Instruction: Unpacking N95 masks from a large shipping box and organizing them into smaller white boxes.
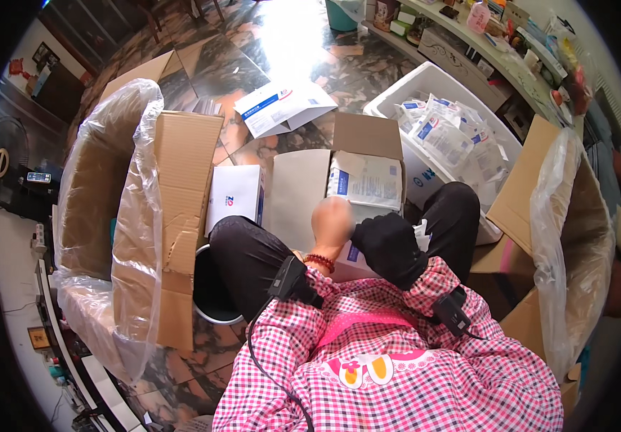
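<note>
Between my knees stands a cardboard box point(368, 137) with raised flaps, filled with flat white-and-blue plastic packets point(365, 181). My bare left hand point(332, 222), a red bead bracelet at its wrist, is at the near edge of these packets; its fingers are smeared and cannot be made out. Close beside it on the right, my right hand point(391, 248) in a black glove is curled closed. White crinkled wrapping point(422, 235) shows at the glove's right side. Whatever the glove may hold is hidden beneath it.
A white foam box point(426, 72) full of loose packets stands at the far right. Plastic-lined cartons flank me on the left point(173, 165) and right point(523, 180). A white carton point(235, 193), an opened white box point(282, 108) and a dark bin point(213, 284) are near my left leg.
</note>
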Tool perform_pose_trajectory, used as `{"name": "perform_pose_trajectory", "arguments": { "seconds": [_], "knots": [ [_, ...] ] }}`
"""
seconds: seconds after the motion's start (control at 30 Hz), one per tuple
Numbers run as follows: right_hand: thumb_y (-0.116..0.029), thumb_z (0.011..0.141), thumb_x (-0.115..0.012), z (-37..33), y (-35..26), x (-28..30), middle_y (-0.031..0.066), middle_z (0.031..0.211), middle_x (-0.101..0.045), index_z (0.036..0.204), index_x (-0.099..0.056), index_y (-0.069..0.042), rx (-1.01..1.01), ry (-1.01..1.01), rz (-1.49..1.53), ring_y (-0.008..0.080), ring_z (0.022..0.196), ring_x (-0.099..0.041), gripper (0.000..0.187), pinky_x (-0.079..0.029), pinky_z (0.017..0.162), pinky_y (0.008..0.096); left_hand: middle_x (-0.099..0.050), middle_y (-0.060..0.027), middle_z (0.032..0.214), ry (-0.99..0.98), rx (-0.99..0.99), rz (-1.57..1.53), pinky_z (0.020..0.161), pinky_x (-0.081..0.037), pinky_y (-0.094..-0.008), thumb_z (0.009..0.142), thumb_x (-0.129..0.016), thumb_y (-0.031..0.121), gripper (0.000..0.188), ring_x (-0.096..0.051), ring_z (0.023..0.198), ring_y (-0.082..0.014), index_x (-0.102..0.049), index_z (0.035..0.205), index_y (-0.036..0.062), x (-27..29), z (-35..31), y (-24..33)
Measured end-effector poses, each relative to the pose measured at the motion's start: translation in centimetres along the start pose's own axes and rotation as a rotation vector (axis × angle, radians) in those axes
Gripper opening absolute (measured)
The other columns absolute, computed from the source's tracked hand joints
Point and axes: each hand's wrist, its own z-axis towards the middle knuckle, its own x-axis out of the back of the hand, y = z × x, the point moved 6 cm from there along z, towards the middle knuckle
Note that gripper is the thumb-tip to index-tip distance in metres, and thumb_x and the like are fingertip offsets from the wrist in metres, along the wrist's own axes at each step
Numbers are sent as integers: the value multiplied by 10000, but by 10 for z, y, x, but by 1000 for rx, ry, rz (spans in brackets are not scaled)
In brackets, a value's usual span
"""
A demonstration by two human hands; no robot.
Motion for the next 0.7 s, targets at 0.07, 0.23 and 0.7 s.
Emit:
{"name": "perform_pose_trajectory", "arguments": {
  "seconds": [0.07, 0.23, 0.7],
  "knots": [
    [-169, 784, -685, -1, -11, 14, 70, 670, -595, 817, -677, -136, 14, 17, 49, 264, 627, -617, 47, -460, 591, 408, -664, -202, 717, 47, 10, 76, 642, -505, -467, 913, -616, 220, 249, -649, 671, -398, -692, 786, 19, -3, 3, -20],
    [-200, 803, -698, -2, -31, 52, 54, 642, -561, 794, -643, -128, 31, 78, -11, 236, 614, -599, 92, -438, 581, 388, -676, -192, 728, 112, -6, 246, 670, -526, -492, 949, -589, 282, 306, -672, 717, -406, -694, 784, 47, -1, 0, -41],
    [-398, 898, -676, 1, 73, 12, 146, 631, -593, 688, -666, -69, -291, 104, 202, 333, 606, -609, 391, -448, 585, 429, -702, -186, 710, -505, -84, 100, 785, -531, -495, 888, -537, 232, 303, -690, 779, -404, -676, 1019, -3, 0, -87, -42]
  ]
}}
